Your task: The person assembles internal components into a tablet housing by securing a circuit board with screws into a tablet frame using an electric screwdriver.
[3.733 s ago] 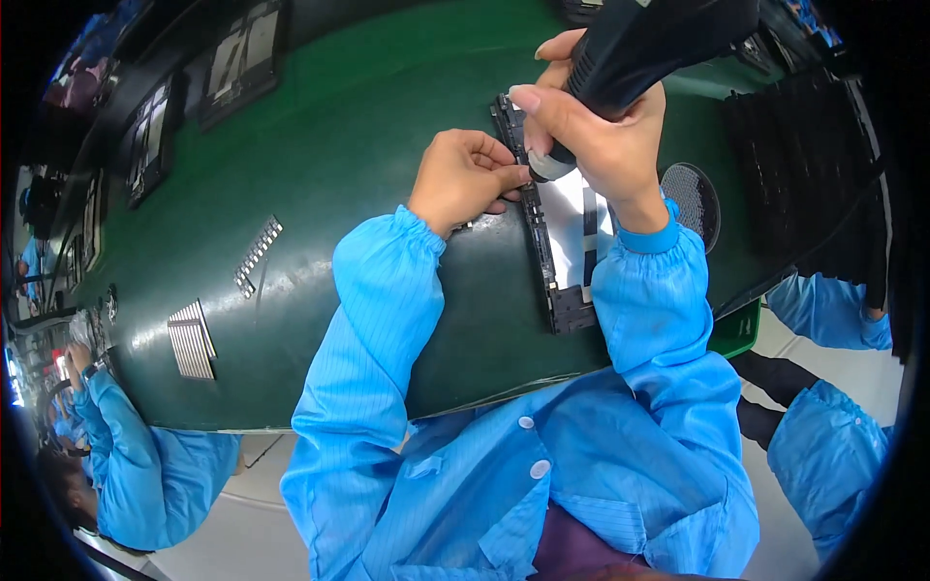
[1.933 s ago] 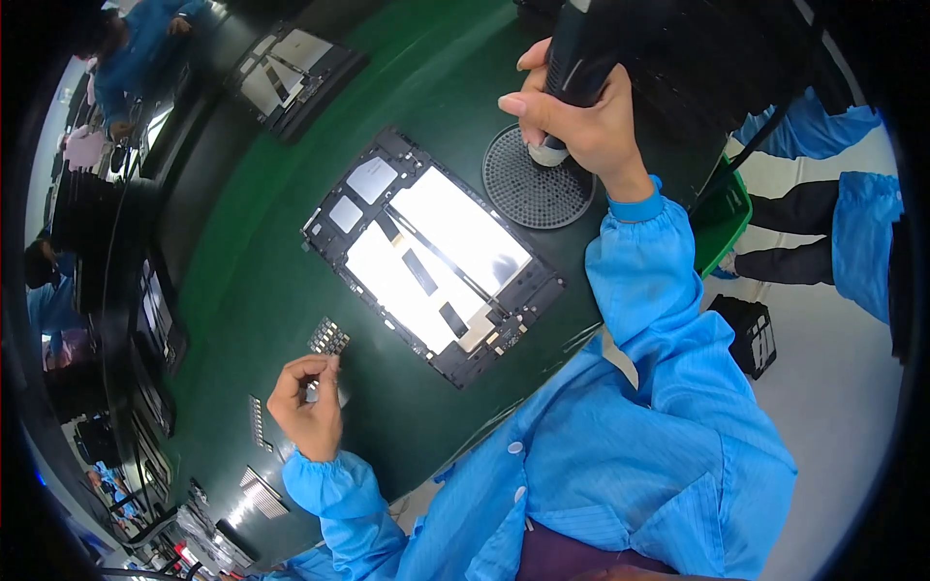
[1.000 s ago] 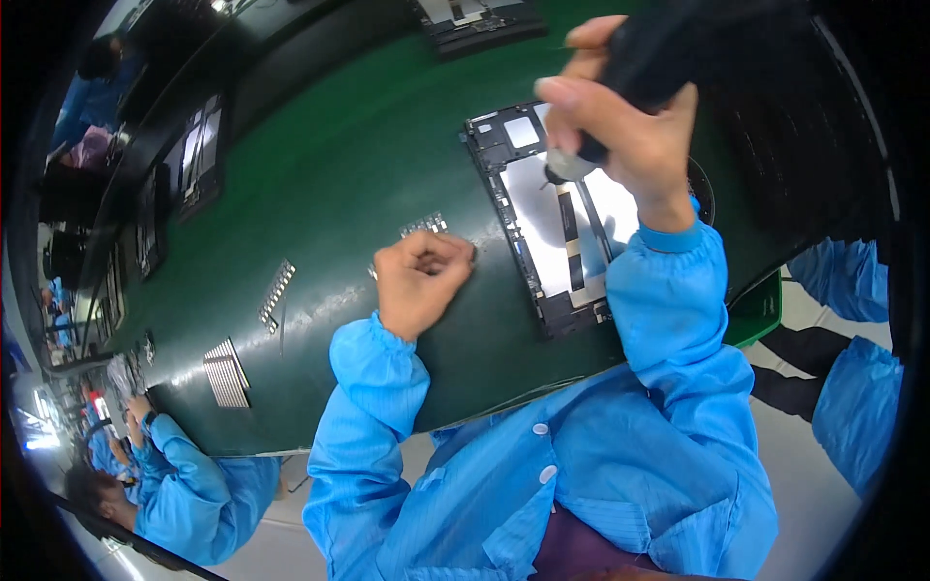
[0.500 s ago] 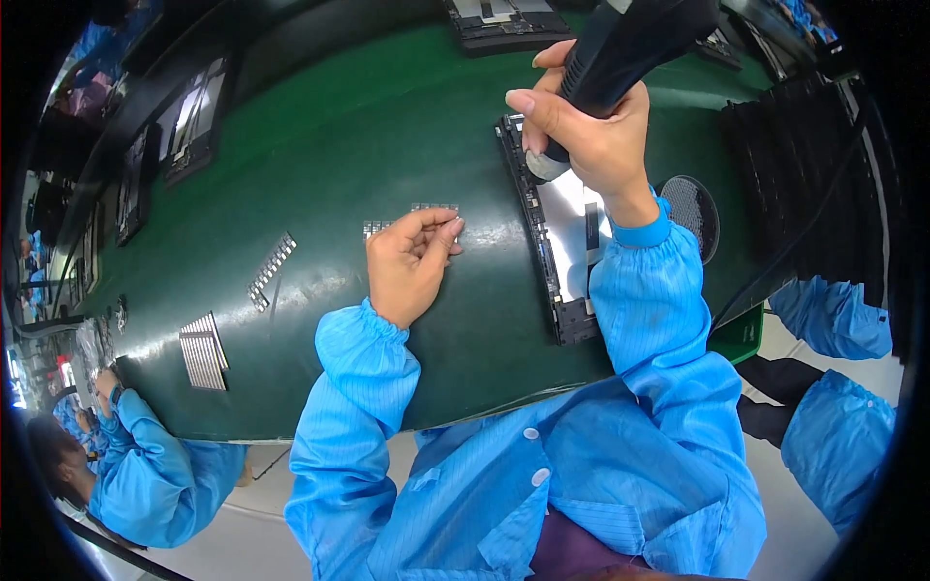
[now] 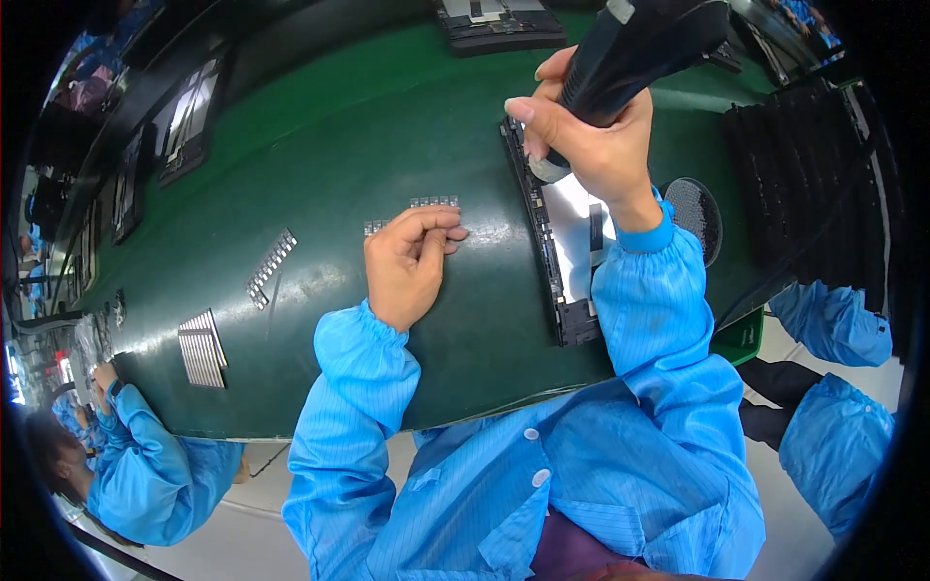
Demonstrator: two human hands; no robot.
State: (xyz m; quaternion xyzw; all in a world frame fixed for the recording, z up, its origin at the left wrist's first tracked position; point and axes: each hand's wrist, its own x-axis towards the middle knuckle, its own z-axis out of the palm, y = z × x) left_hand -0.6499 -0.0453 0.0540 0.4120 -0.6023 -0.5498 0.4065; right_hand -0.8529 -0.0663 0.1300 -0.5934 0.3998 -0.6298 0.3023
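My right hand (image 5: 612, 145) is wrapped around a thick black electric screwdriver (image 5: 635, 58) with a ribbed grip and a pale collar. Its lower end is over the upper part of a flat device chassis (image 5: 567, 252), which has a black frame and a shiny silver panel. The bit is hidden by my fingers. To the left, my left hand (image 5: 407, 266) rests on the green table with thumb and fingers drawn together; whatever they pinch is too small to make out. A strip of small metallic pieces (image 5: 433, 201) shows just beyond its knuckles, partly covered.
Another metallic strip (image 5: 271, 268) and a stack of silver strips (image 5: 201, 351) lie on the green table (image 5: 320, 174) at left. A round dish of small grains (image 5: 694, 221) sits right of my wrist. More chassis (image 5: 499, 24) line the far side. Co-workers sit at both sides.
My left fingertips have shifted slightly lower at the strip. My right hand and the screwdriver have stayed almost in place over the chassis.
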